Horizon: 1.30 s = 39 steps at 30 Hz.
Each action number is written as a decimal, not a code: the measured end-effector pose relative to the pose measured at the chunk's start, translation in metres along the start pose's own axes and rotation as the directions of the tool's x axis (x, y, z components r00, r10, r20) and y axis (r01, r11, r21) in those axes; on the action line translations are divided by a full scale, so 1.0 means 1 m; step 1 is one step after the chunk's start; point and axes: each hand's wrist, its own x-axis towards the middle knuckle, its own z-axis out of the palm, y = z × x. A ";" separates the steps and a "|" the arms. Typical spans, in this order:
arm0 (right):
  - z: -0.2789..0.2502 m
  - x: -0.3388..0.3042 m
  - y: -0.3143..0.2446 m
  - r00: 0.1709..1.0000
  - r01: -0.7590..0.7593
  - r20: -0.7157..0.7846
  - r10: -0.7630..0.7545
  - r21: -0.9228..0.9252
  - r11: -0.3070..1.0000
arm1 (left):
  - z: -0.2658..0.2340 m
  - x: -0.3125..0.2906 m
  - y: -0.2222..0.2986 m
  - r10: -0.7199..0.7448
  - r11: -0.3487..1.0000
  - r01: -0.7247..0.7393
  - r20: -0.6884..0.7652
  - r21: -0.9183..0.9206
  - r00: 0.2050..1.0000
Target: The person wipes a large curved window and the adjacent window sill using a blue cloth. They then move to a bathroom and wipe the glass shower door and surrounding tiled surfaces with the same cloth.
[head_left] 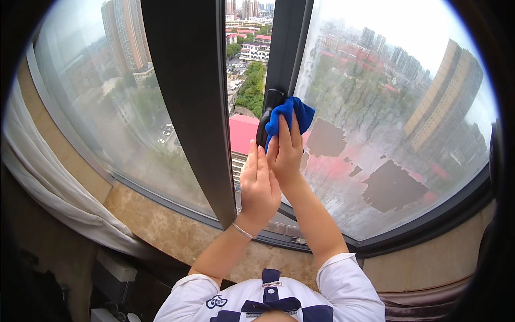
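My right hand (287,155) presses a blue cloth (306,110) against the dark window sash (289,48), its fingers lying over the fabric. The cloth is bunched beside the black window handle (264,124) and touches it. Just below the handle, my left hand (257,185) rests along the sash edge. Its fingers are stretched out close together, with nothing visible in them. The two hands are side by side, nearly touching. To the right of the cloth, the sash's glass pane (348,96) is streaked and cloudy, with grey patches on it.
A narrow gap with outdoor buildings far below shows between the sash and a thick dark window post (185,96). Another glass pane (107,107) is at the left. A marble-look sill (155,222) runs beneath the windows, and a white curtain (59,182) hangs at the left.
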 end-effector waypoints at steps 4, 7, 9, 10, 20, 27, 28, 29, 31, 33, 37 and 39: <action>-0.007 -0.079 0.016 0.978 -0.002 0.208 0.036 -0.164 0.987 | 0.005 -0.007 -0.002 0.021 1.000 -0.021 0.010 0.012 1.000; -0.014 -0.112 0.021 0.942 0.000 0.327 0.076 -0.227 0.974 | 0.006 -0.012 0.000 -0.035 0.999 0.035 0.046 -0.004 0.998; -0.017 -0.093 0.011 0.951 0.069 0.309 0.027 -0.297 0.952 | -0.001 -0.016 0.002 -0.041 0.999 0.041 0.061 0.004 0.997; -0.016 -0.077 0.013 0.963 0.095 0.271 0.005 -0.355 0.930 | -0.003 -0.018 0.002 -0.041 0.999 0.041 0.072 0.000 0.997; -0.005 -0.098 0.029 0.938 0.245 0.340 -0.071 -0.503 0.829 | -0.008 -0.045 -0.008 -0.137 0.990 0.141 0.118 -0.031 0.984; -0.045 -0.137 0.040 0.777 0.475 0.616 -0.130 -0.437 0.764 | -0.005 -0.061 -0.012 -0.158 0.986 0.164 0.153 -0.026 0.975; -0.046 -0.120 0.036 0.788 0.487 0.599 -0.145 -0.460 0.742 | -0.004 -0.062 -0.010 -0.159 0.986 0.166 0.159 -0.035 0.974; -0.041 -0.098 0.029 0.829 0.459 0.533 -0.169 -0.477 0.750 | -0.004 -0.065 -0.010 -0.163 0.985 0.171 0.165 -0.032 0.973; -0.027 -0.060 0.019 0.873 0.430 0.444 -0.202 -0.507 0.747 | -0.003 -0.066 -0.008 -0.170 0.983 0.179 0.188 -0.031 0.967; -0.022 -0.053 0.021 0.826 0.523 0.493 -0.272 -0.492 0.696 | -0.002 -0.066 -0.008 -0.164 0.984 0.173 0.195 -0.031 0.967; -0.025 -0.076 0.044 0.594 0.726 0.691 -0.413 -0.238 0.645 | -0.001 -0.068 -0.013 -0.162 0.986 0.166 0.179 -0.009 0.970; -0.032 -0.081 0.042 0.597 0.680 0.688 -0.412 -0.163 0.714 | -0.001 -0.068 -0.020 -0.169 0.984 0.177 0.186 -0.027 0.968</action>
